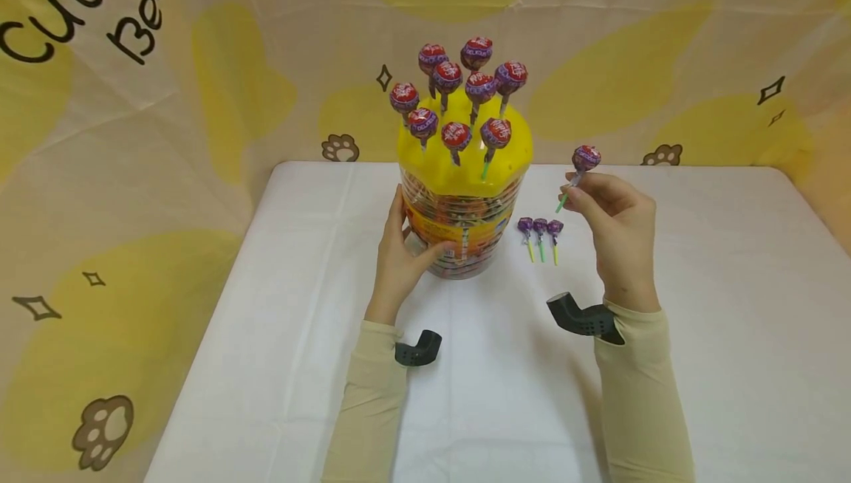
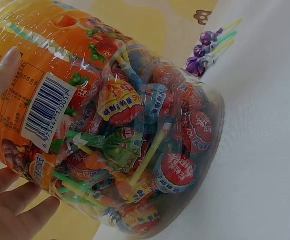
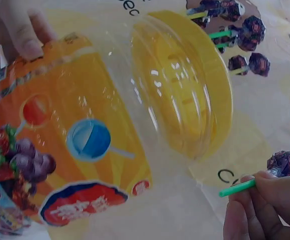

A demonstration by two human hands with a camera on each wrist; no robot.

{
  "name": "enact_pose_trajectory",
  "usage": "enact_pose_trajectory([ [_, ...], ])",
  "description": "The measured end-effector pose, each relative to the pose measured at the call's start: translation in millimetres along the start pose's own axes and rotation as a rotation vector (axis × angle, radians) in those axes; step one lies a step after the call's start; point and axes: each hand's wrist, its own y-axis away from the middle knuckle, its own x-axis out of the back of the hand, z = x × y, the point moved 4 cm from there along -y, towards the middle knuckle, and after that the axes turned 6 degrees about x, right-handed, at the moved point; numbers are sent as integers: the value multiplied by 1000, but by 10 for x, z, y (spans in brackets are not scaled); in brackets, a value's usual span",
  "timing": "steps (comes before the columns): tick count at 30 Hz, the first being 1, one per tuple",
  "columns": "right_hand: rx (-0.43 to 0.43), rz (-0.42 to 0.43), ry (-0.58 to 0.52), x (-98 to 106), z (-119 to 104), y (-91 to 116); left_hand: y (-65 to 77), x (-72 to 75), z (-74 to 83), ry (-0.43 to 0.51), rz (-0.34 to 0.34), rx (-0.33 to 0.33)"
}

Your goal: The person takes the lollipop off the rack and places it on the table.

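Observation:
A clear plastic candy jar (image 1: 452, 210) with an orange label stands upright on the table. My left hand (image 1: 397, 261) holds it from the left side, thumb across the front. Several purple-and-red wrapped lollipops (image 1: 480, 88) stand with their sticks in the yellow lid (image 1: 432, 173). To the right of the jar, my right hand (image 1: 625, 235) pinches a lollipop (image 1: 586, 158) by its green stick, candy end up. The stick's lower end (image 3: 235, 188) points out past the fingertips in the right wrist view. More wrapped lollipops (image 2: 119, 105) fill the jar's bottom.
Three purple lollipops (image 1: 541, 226) lie in a row on the white tabletop (image 1: 299, 247), between the jar and my right hand. Behind the table hangs a yellow-and-cream cloth (image 1: 612, 62) with printed paws and lettering. Each wrist carries a black camera mount (image 1: 585, 318).

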Motion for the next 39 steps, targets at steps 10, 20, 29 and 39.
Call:
enact_pose_trajectory([
  [10,-95,18,21,197,143,-38,12,2,21,-2,-3,6],
  [20,-177,6,49,343,307,-66,3,4,16,-8,-5,5],
  [29,-279,-42,69,515,516,-71,5,2,16,-3,-6,23],
  [39,-459,-138,189,682,969,7,1,-5,3,1,-7,27],
])
